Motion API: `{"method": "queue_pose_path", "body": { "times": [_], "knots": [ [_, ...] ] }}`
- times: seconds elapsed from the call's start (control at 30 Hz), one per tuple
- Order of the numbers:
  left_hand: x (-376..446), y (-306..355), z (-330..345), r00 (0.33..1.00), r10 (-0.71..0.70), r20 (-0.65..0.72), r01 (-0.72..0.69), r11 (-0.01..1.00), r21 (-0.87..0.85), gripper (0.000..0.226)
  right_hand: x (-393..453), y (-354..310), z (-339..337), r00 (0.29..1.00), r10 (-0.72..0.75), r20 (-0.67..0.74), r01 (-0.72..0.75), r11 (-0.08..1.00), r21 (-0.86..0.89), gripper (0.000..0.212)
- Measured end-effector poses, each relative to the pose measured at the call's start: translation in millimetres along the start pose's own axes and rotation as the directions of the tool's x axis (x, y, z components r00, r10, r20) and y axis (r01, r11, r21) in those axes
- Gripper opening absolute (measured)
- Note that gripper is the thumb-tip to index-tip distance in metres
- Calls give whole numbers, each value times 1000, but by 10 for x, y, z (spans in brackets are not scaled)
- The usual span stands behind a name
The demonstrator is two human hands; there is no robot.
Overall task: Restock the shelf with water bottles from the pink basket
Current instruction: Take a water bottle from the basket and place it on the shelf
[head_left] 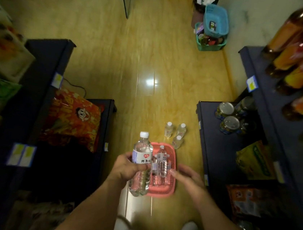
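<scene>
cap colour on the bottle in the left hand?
White cap on the water bottle; head view.

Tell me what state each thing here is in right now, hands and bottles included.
Left hand: grips a water bottle.
Held water bottle: capped, full, lifted above the basket.
Right hand: open, empty, over the basket's right side.
Pink basket: on the floor, bottles inside.
Three floor bottles: upright, capped, beyond the basket.
Two cans: upright on the right shelf, sealed.
</scene>
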State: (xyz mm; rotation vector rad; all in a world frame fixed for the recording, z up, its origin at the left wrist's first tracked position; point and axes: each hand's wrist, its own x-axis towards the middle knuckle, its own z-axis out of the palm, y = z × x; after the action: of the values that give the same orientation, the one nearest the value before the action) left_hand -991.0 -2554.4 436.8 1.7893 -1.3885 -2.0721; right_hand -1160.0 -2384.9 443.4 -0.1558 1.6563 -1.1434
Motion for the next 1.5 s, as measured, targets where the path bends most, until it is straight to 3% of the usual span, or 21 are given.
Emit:
{"method": "queue_pose_path", "body": {
  "times": [0.23, 0.43, 0.53, 0.73, 1.07, 1.33, 1.43, 1.5],
  "knots": [
    [-1093, 876, -202, 998, 66, 8, -66, 996, 63, 70, -995, -861, -136, 1000, 5, 17, -6, 1000, 6, 23],
    [-1549, 1286, -290, 982, 188, -15, -185, 976, 113, 67, -1264, -1089, -261, 999, -32, 43, 34, 998, -53, 86],
    [-1677, 1367, -246, 980, 200, -12, -198, 973, 121, 68, -1374, -1192, -260, 997, -45, 56, 49, 995, -81, 97],
    [-1827, 1479, -112, 970, 244, 12, -244, 967, 67, 60, -1524, -1448, -324, 993, -104, 49, 109, 988, -110, 89],
    [-1931, 1935, -60, 925, 369, 89, -377, 920, 109, 55, -1633, -1800, -401, 972, -225, 71, 233, 962, -142, 107],
    [-2187, 2990, 12, 812, 563, 156, -574, 818, 33, 52, -1705, -2787, -331, 875, -461, 148, 478, 870, -121, 97],
    [-2412, 3437, 88, 746, 634, 205, -650, 760, 14, 44, -1765, -3227, -349, 824, -541, 169, 562, 818, -122, 98],
    [-2599, 3715, 163, 692, 680, 245, -700, 714, -2, 42, -1856, -3521, -362, 798, -575, 181, 598, 792, -120, 86]
  ]
}}
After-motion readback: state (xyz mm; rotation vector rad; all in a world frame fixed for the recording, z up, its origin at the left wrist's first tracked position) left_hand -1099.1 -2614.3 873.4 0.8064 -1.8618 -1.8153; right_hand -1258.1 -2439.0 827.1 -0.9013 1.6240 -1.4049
